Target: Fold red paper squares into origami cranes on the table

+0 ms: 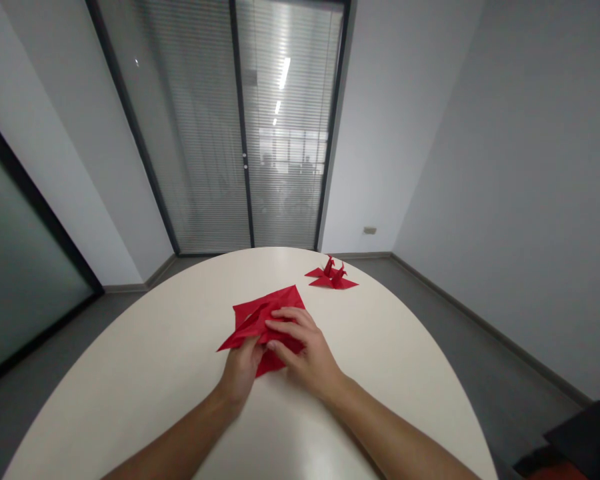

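A glass partition (207, 167) with blinds is set between pale walls (505, 167), and a round, cream counter (405, 373) is placed in front of it. On the counter, the red paper (257, 325) is found right at the fingers (290, 328), partly beneath those of the right hand (307, 350) and partly above those of the left hand (244, 365). The near edge is gripped by the left hand, thumb uppermost (its other fingers are hidden under the sheet). The fingers of the right hand are slightly spread and laid on top; whether a fold is pinched by them cannot be told. Both hands are in contact, so neither is nearer. The long axis of the raised layer is slanted, its sharp point directed out to the left of the left fingers and its other end carried beneath the right fingertips. Beyond the right fingers, farther off and a little to the right, two red folded birds (336, 280) are set close together, untouched by either hand.
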### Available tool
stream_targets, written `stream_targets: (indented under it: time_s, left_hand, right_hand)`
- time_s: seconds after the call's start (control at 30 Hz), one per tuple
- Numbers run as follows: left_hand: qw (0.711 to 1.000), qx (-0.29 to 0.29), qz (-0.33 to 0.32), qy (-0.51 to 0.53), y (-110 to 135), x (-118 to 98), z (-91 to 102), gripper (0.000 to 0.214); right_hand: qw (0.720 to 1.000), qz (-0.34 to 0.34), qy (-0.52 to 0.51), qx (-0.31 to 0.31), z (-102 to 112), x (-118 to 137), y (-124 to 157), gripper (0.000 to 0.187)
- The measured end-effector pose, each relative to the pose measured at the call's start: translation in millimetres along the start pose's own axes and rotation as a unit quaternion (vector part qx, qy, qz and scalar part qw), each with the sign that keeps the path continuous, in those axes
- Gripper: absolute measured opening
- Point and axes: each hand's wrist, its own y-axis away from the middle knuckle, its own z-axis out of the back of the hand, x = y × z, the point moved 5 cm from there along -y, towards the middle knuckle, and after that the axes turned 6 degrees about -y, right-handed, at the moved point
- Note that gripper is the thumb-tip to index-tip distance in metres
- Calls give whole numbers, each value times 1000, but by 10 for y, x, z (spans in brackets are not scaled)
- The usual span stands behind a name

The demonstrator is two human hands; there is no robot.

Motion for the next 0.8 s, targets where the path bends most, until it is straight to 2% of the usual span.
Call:
stream_targets:
  time_s: [0.1, 0.2, 0.4, 0.47, 0.57, 0.63, 0.8]
  left_hand:
    - [1000, 5, 16, -11, 26, -11, -25, 33]
    - [997, -2, 6, -71, 46, -27, 3, 30]
    - [987, -49, -32, -150, 58, -86, 124, 21]
    - [986, -42, -46, -152, 69, -145, 105, 23]
    - [980, 26, -80, -183, 82, -249, -5, 24]
    - [971, 49, -96, -214, 81, -293, -56, 22]
    - [975, 2, -54, -216, 28, -232, -19, 27]
  right_hand:
    - [1000, -3, 0, 12, 11, 21, 0, 39]
    - [1000, -12, -15, 20, 29, 33, -17, 39]
    - [996, -56, -60, -30, 94, -13, -72, 10]
    - [991, -92, -84, -44, 106, -47, -76, 4]
    - [981, -148, -110, -55, 111, -108, -66, 10]
    - [977, -165, -120, -59, 112, -147, -58, 15]
    - [975, -140, -143, -93, 145, -200, -42, 14]
